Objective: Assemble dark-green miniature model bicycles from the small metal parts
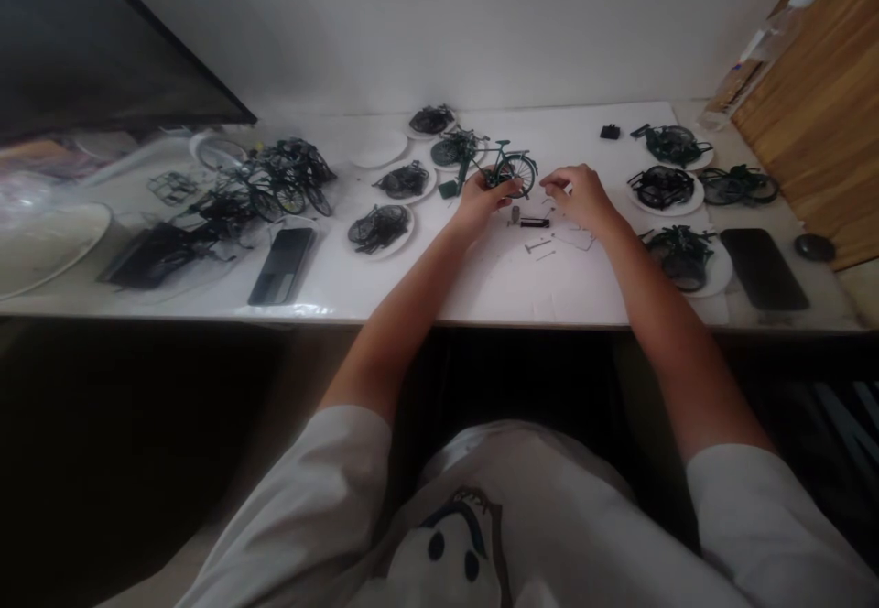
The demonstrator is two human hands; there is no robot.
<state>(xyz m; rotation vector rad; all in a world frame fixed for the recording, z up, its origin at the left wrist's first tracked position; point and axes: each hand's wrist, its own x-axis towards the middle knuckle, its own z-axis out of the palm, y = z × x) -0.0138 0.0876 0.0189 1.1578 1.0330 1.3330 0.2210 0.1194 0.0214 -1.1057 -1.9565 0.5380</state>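
A small dark green model bicycle stands upright at the middle of the white table. My left hand is closed on the bicycle's near side, by its rear wheel. My right hand hovers just to the right, fingers curled in a pinch near some tiny part that I cannot make out. Between the hands lie a small black bar, a little metal piece and loose screws.
Several white plates with dark bicycle parts ring the work spot. Finished model bicycles cluster at the left. Two phones lie near the front edge. A wooden panel rises at the right.
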